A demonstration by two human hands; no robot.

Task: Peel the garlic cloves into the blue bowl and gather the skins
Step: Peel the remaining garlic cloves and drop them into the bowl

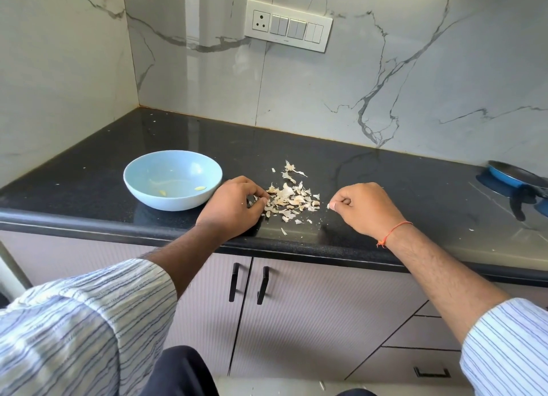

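gathering the skins

the round pale-blue bowl (173,179) sits left on the black stone counter (385,170), two peeled garlic cloves (200,188) inside. the left hand (234,205), fingers curled, touches the heap of papery garlic skins (292,201). the right hand (363,207) pinches a white scrap (329,206). next: likely sweep both inward.

I am counting one blue bowl (173,179) sitting on the bench (370,170), two peeled cloves (181,190) lying inside that bowl, and one pile of skins (292,200) lying right of the bowl.
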